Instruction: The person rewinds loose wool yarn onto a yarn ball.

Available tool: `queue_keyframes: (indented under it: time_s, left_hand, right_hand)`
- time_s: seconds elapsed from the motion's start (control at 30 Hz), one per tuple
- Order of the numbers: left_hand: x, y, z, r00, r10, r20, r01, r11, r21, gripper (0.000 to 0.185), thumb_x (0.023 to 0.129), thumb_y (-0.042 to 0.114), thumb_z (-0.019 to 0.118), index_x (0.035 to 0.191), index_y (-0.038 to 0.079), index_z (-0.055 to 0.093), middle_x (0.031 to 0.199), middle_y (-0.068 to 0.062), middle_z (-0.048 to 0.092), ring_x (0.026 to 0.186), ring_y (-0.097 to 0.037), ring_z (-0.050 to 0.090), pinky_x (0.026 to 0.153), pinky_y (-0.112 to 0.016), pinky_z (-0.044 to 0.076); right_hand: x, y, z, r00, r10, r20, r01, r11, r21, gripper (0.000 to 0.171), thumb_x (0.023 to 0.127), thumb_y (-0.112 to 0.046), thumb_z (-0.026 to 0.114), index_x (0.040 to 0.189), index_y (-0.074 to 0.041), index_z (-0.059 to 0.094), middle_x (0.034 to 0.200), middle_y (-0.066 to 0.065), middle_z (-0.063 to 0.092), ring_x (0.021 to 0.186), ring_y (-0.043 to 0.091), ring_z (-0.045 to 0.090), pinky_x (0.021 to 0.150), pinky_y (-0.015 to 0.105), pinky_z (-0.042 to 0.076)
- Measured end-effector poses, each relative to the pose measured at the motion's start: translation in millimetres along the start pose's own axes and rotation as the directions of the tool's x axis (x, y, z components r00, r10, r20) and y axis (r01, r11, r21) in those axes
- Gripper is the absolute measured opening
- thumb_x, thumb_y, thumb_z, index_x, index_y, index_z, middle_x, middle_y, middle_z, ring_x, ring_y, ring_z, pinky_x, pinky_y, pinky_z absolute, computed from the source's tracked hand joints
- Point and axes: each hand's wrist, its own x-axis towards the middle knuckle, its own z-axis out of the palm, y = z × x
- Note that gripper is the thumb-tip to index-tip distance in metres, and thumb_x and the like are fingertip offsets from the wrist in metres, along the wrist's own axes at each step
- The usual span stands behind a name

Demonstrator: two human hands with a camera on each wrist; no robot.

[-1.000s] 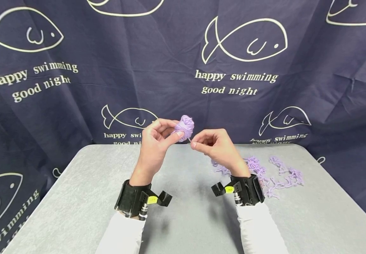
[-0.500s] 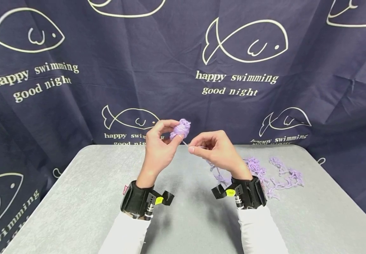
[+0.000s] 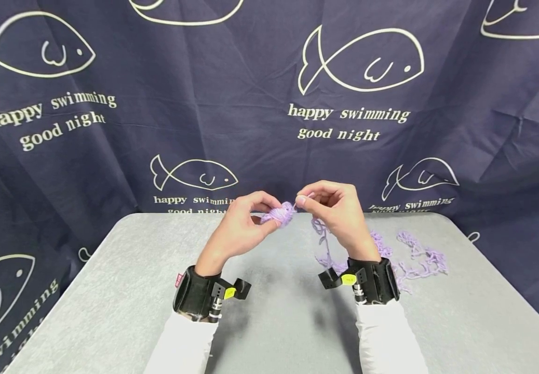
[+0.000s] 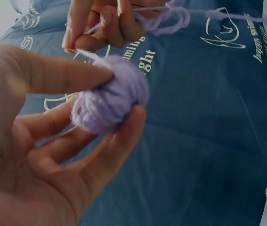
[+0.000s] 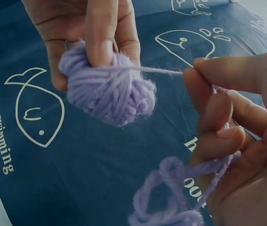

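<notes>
A small lilac ball of yarn (image 3: 282, 213) is held by my left hand (image 3: 246, 223), thumb on one side and fingertips on the other. Its wound strands show clearly in the right wrist view, where the ball of yarn (image 5: 109, 92) lies sideways. From it a taut yarn strand (image 5: 159, 71) runs to my right hand (image 3: 337, 213), which pinches it between thumb and index finger. The strand passes through the curled fingers (image 5: 218, 136) of that hand, and loose loops (image 5: 166, 193) hang below them. Both hands are raised over the table's far part.
Tangled lilac yarn (image 3: 421, 254) lies on the grey table (image 3: 157, 291) at the right, partly behind my right wrist. A dark blue curtain (image 3: 260, 104) with white fish prints hangs just beyond the table's far edge.
The ball has come lower and tilted toward the right. My right hand has moved up and right, carrying the strand from below the ball to its upper right side.
</notes>
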Motion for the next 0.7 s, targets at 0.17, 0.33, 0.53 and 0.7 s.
queue_keyframes:
  time_s: [0.17, 0.33, 0.53, 0.7]
  left_hand:
    - [-1.3, 0.8, -0.7, 0.990, 0.030, 0.137, -0.018, 0.996, -0.087, 0.021, 0.083, -0.004, 0.074, 0.102, 0.004, 0.070, 0.098, -0.004, 0.070, 0.090, -0.018, 0.068, 0.073, -0.034, 0.061]
    - [-3.7, 5.1, -2.6, 0.968, 0.116, 0.222, -0.069, 0.975, -0.210, 0.023, 0.083, -0.005, 0.076, 0.104, 0.005, 0.070, 0.103, -0.004, 0.069, 0.093, -0.019, 0.068, 0.077, -0.038, 0.061]
    - [-5.1, 10.5, -4.1, 0.962, 0.193, 0.195, -0.107, 0.918, -0.381, 0.028, 0.082, -0.014, 0.074, 0.108, -0.004, 0.067, 0.108, -0.012, 0.066, 0.098, -0.024, 0.066, 0.089, -0.043, 0.058]
    - [-3.3, 14.0, -3.6, 0.979, 0.194, 0.067, -0.143, 0.881, -0.451, 0.043, 0.081, -0.018, 0.071, 0.122, -0.012, 0.060, 0.114, -0.016, 0.064, 0.103, -0.022, 0.064, 0.091, -0.041, 0.057]
  right_hand:
    - [1, 1, -3, 0.998, 0.008, -0.070, -0.004, 0.998, 0.058, 0.012, 0.086, -0.003, 0.080, 0.094, 0.004, 0.075, 0.076, 0.006, 0.070, 0.059, 0.011, 0.054, 0.050, 0.023, 0.044]
    - [2, 4, -4, 0.996, 0.013, -0.090, -0.006, 0.997, 0.078, 0.012, 0.086, -0.003, 0.080, 0.095, 0.004, 0.074, 0.077, 0.005, 0.071, 0.060, 0.010, 0.055, 0.050, 0.022, 0.045]
    - [3, 10, -2, 0.998, 0.010, -0.059, -0.005, 0.996, 0.090, 0.012, 0.087, 0.000, 0.078, 0.095, 0.007, 0.073, 0.076, 0.004, 0.070, 0.059, 0.009, 0.052, 0.051, 0.020, 0.042]
    - [5, 16, 2, 0.999, 0.031, 0.012, -0.032, 0.999, 0.012, 0.009, 0.088, 0.004, 0.075, 0.095, 0.009, 0.072, 0.073, 0.001, 0.068, 0.057, 0.008, 0.051, 0.050, 0.020, 0.040]
